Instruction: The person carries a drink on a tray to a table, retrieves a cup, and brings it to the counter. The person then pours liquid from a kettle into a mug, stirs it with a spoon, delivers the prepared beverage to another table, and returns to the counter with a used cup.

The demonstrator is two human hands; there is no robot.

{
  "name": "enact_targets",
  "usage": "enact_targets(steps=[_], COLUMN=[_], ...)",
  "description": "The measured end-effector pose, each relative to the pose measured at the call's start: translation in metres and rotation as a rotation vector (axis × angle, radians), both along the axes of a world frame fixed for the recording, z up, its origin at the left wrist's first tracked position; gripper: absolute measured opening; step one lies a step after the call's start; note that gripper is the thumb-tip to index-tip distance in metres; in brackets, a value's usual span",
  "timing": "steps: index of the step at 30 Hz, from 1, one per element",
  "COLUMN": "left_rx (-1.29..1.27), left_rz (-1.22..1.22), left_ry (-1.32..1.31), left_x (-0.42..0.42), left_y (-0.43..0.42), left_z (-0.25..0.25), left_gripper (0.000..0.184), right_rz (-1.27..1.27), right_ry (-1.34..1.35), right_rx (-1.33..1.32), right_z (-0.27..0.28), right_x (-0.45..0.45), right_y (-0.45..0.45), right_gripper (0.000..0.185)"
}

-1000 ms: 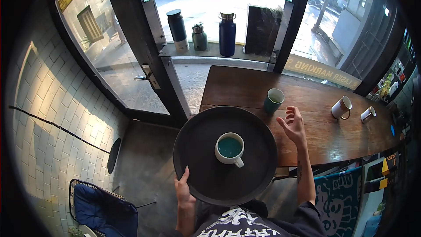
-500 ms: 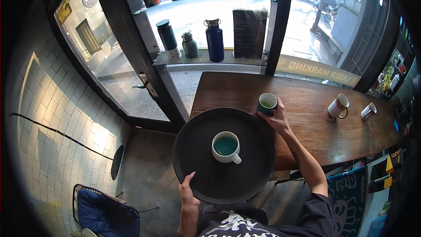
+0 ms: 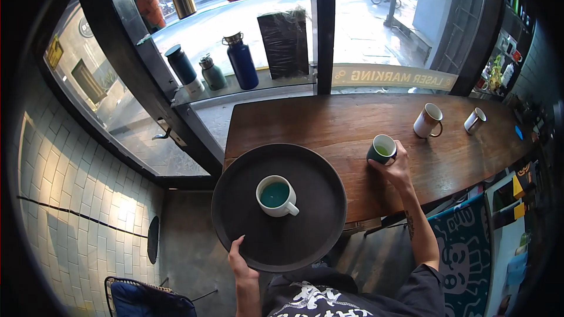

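Note:
My left hand [image 3: 242,263] grips the near-left rim of a round black tray [image 3: 305,229], thumb on top and the other fingers hidden underneath. On the tray stands a white mug [image 3: 286,206] with teal inside, its handle pointing toward the lower right. My right hand [image 3: 398,167] is wrapped round a dark green cup [image 3: 376,154] with a pale inside and something green in it. That cup is over the wooden table, to the right of the tray; whether its base touches the wood I cannot tell.
A white-and-brown mug [image 3: 427,122] and a smaller white mug [image 3: 473,121] stand farther back on the wooden table [image 3: 329,120]. Several bottles, including a blue one [image 3: 242,64], line a glass shelf by the window. A blue-cushioned chair [image 3: 147,299] is at lower left.
My right hand has carried the green cup rightward, away from the tray's edge and farther over the table. My left hand still holds the tray with the white mug. The view has turned right.

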State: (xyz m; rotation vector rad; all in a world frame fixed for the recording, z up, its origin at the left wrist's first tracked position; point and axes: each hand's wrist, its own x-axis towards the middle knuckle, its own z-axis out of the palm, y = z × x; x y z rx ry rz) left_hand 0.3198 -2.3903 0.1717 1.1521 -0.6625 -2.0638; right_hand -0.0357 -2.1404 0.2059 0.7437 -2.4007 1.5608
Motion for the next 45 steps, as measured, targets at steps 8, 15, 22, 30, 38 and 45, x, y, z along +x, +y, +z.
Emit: enact_targets(steps=[8, 15, 22, 30, 38, 45], left_rx=[-0.009, -0.011, 0.002, 0.025, 0.001, 0.052], left_rz=[-0.024, -0.003, -0.039, -0.047, -0.054, -0.074], left_ry=[-0.023, -0.023, -0.004, 0.083, 0.155, 0.148], left_x=[-0.001, -0.002, -0.002, -0.002, 0.000, 0.022], left_y=[0.000, 0.003, 0.003, 0.004, 0.007, 0.008], left_z=[0.000, -0.002, -0.006, -0.011, -0.015, -0.004], left_gripper=[0.031, 0.029, 0.029, 0.025, 0.038, 0.044], right_rz=[0.000, -0.420, 0.642, 0.805, 0.637, 0.372], right_ry=[-0.096, 0.105, -0.072, -0.082, 0.002, -0.021], right_rx=[0.029, 0.023, 0.321, 0.482, 0.394, 0.286], right_z=[0.002, 0.048, 0.074, 0.032, 0.050, 0.072], right_x=[0.009, 0.039, 0.101, 0.126, 0.121, 0.077], right_y=[0.003, 0.009, -0.093, -0.160, -0.157, -0.147], right_gripper=[0.064, 0.088, 0.104, 0.108, 0.083, 0.084])
